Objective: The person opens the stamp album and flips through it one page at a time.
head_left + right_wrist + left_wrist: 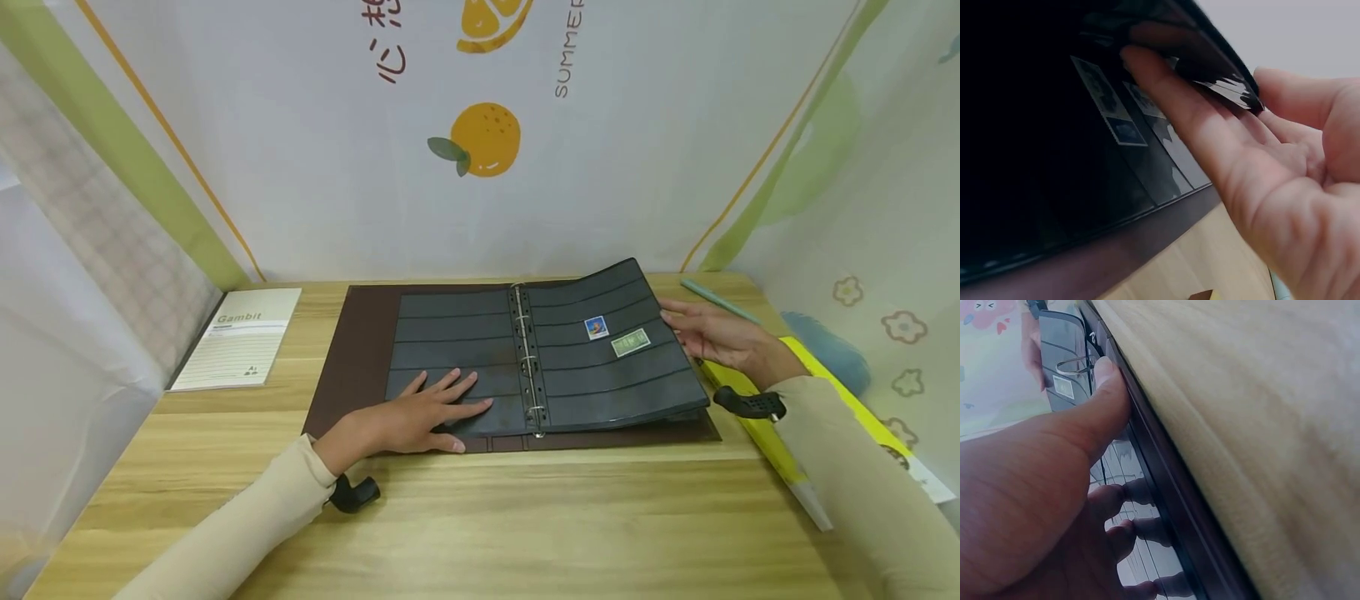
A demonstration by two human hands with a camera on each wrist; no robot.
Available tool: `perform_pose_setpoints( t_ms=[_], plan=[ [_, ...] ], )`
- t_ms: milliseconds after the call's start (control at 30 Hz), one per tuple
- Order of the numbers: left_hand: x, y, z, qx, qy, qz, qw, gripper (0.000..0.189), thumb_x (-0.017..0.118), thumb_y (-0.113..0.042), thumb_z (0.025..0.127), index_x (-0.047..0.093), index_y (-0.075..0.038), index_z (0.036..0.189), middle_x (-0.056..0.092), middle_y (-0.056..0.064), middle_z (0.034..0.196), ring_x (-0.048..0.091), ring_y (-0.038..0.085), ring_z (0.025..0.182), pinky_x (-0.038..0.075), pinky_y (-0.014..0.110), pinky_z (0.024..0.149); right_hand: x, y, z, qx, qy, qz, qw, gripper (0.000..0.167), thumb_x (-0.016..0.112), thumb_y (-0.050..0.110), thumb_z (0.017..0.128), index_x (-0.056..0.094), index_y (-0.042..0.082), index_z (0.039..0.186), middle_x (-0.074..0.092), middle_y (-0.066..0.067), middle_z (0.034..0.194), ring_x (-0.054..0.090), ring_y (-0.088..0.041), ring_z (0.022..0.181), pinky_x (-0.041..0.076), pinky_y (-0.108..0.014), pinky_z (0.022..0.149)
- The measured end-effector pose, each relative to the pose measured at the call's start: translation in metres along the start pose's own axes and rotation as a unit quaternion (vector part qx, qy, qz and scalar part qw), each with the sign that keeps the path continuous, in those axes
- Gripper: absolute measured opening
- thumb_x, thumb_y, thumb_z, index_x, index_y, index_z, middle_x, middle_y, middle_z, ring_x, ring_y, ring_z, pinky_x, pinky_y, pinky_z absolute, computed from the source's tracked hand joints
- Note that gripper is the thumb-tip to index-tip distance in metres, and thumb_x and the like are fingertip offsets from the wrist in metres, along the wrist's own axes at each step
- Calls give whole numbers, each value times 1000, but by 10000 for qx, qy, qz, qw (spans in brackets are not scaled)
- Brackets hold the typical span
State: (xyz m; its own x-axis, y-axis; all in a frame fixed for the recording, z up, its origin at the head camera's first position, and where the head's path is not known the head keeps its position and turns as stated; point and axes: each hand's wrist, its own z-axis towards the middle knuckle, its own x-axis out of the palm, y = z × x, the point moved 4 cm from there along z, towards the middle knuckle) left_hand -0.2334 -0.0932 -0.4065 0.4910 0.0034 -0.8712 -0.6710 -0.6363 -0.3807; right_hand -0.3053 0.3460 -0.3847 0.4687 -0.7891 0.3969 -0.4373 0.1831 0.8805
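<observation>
A stamp album (347, 333) with a dark brown cover and metal rings (528, 364) lies spread on the table. My left hand (420, 417) rests on its left black page (453, 329), fingers spread, thumb near the front edge. With my right hand (712, 333) I hold the outer edge of the right page (592, 387), which curves up off the cover. In the right wrist view the thumb is at that edge and the fingers reach beneath. The raised page shows a blue stamp (596, 327) and a green stamp (631, 342). Under it, another stamp (1109, 100) shows in the right wrist view.
A Gambit notepad (236, 337) lies at the back left of the wooden table (480, 517). On the right are a yellow packet (776, 450), partly behind the right forearm, and a pale green stick (716, 298). A printed curtain (337, 192) hangs behind the table.
</observation>
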Motion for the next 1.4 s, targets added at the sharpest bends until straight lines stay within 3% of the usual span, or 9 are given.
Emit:
perform_pose_setpoints(
  t_ms=[333, 600, 667, 733, 833, 967, 1033, 1267, 1400],
  plan=[
    [-1, -1, 0, 18, -29, -20, 10000, 69, 55, -45, 101, 24, -30, 162, 2, 7, 172, -1, 34, 159, 0, 70, 121, 0, -6, 1, -102, -323, -598, 9976, 69, 32, 19, 112, -17, 27, 161, 58, 8, 66, 63, -2, 53, 53, -16, 52],
    [1, 0, -1, 23, -38, 7, 10000, 69, 54, -46, 102, 23, -31, 162, 1, 6, 172, -1, 33, 159, 1, 70, 122, -3, -10, 3, -18, -1327, -1457, 9804, 76, 43, 33, 109, -4, 9, 163, 63, 18, 79, 56, 7, 56, 47, -9, 53],
    [1, 0, -1, 15, -44, 8, 10000, 69, 54, -46, 102, 24, -31, 162, 1, 6, 172, -1, 33, 159, 1, 70, 122, 2, -11, 3, 127, -1485, -1868, 9710, 78, 44, 40, 108, -5, 12, 163, 63, 10, 129, 61, 14, 92, 52, -8, 74],
    [1, 0, -1, 21, -47, 5, 10000, 69, 54, -45, 102, 24, -31, 162, 1, 6, 172, -1, 33, 159, 0, 70, 122, 7, -12, 3, 251, -1693, -2513, 9527, 80, 42, 47, 107, -5, 15, 163, 29, 2, 164, 52, 7, 84, 46, -13, 74],
    [1, 0, -1, 32, -43, -5, 10000, 69, 54, -45, 102, 24, -31, 162, 1, 6, 172, -1, 34, 159, 0, 69, 122, 19, -11, 6, 298, -1768, -3084, 9342, 81, 40, 51, 107, -9, 19, 163, -17, -5, 169, 30, -13, 148, 39, -36, 115],
    [0, -1, -1, 11, -23, 13, 10000, 68, 54, -44, 102, 24, -31, 162, 1, 6, 172, 0, 33, 159, 0, 69, 122, 36, -7, 9, 1, -1986, -3846, 9015, 76, 38, 48, 108, -4, 18, 163, -8, -12, 171, -9, -40, 156, 9, -65, 123],
    [0, -2, -1, -8, -13, 35, 10000, 69, 54, -44, 102, 23, -31, 162, 0, 6, 172, 0, 33, 159, 0, 69, 122, 43, -4, 9, -103, -2038, -4014, 8929, 73, 35, 48, 109, -3, 18, 164, -4, -14, 171, -2, -41, 157, 17, -61, 123],
    [-1, -2, 1, -31, 7, 102, 9999, 69, 54, -46, 102, 22, -33, 162, 0, 5, 172, -2, 32, 160, 0, 68, 122, 68, 21, 1, -555, -844, -1311, 9862, 70, 35, 31, 112, -11, 20, 163, 71, 1, 127, 77, -19, 94, 62, -34, 76],
    [-1, -2, 0, -59, 42, 126, 9999, 69, 53, -47, 102, 22, -34, 162, -1, 4, 172, -2, 31, 160, 0, 68, 123, 79, 44, 1, -448, -961, -986, 9895, 73, 41, 29, 110, -9, 22, 163, 61, 4, 143, 71, -13, 111, 60, -24, 83]
  ],
)
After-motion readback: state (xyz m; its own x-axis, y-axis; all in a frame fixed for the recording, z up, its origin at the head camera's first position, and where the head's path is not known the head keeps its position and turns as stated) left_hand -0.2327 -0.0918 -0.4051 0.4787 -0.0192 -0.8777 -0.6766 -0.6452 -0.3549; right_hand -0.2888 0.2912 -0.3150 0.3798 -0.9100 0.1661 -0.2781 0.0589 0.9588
